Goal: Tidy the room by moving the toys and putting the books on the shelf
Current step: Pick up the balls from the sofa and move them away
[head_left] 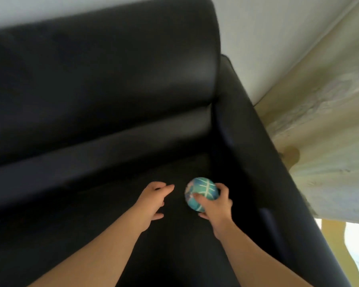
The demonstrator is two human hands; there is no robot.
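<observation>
A small teal ball point(201, 190) with pale lines and a pinkish patch lies on the seat of a black leather sofa point(104, 83), close to the right armrest. My right hand point(217, 203) grips the ball from the near right side, thumb and fingers curled round it. My left hand point(153, 198) hovers just left of the ball, fingers loosely spread and holding nothing, a small gap away from it. No books or shelf show in this view.
The sofa's backrest rises behind the seat, and its right armrest point(257, 154) runs down the right side. Beyond the armrest hangs a pale cream curtain point(323, 125) against a white wall. A yellow furniture leg point(336, 230) shows at the lower right.
</observation>
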